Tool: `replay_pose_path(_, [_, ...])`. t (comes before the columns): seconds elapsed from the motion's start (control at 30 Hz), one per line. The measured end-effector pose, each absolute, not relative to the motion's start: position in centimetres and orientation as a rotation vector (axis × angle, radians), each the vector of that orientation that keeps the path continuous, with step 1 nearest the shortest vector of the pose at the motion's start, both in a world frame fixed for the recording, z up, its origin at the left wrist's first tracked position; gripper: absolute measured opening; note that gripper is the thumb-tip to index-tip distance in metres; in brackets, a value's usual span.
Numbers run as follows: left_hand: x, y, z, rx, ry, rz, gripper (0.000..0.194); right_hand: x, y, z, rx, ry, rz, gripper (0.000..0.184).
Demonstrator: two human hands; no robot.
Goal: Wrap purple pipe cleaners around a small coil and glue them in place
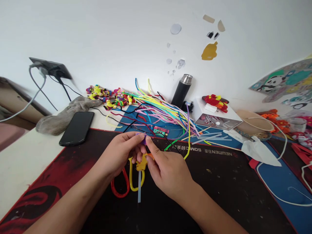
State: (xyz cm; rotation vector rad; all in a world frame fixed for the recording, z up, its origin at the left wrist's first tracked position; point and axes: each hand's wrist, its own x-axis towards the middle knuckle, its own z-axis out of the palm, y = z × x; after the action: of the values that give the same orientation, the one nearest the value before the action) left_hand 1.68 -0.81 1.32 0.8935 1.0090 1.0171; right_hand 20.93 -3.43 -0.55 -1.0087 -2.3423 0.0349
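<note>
A small piece of purple pipe cleaner (144,139) is pinched at the fingertips, mostly covered by them. My left hand (128,148) is closed on it, thumb on top and the other fingers curled beneath. From the other side, my right hand (169,167) presses its index fingertip against the same piece, its thumb lower down. Below the hands lies a yellow and orange glue gun (141,166), partly hidden, with a translucent glue stick (139,190) pointing towards me. Beside it on the dark mat are a red loop handle (120,186) and a yellow loop handle (136,188).
Behind the hands, a heap of coloured pipe cleaners (165,112) spreads over a blue mat. A black phone (76,129) lies left, near small fuzzy figures (97,92). A black thermos (181,89) and a white drawer box (216,115) stand at the back; crumpled tissue (259,151) lies right.
</note>
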Motion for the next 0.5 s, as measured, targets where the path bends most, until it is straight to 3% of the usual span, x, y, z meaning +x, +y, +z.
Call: replay_pose_path(0.5, [2.05,-0.70,1.55,0.775,0.976,1.007,0.045,21.26,-2.94,-0.04,-0.980,-2.263,-0.001,0.043])
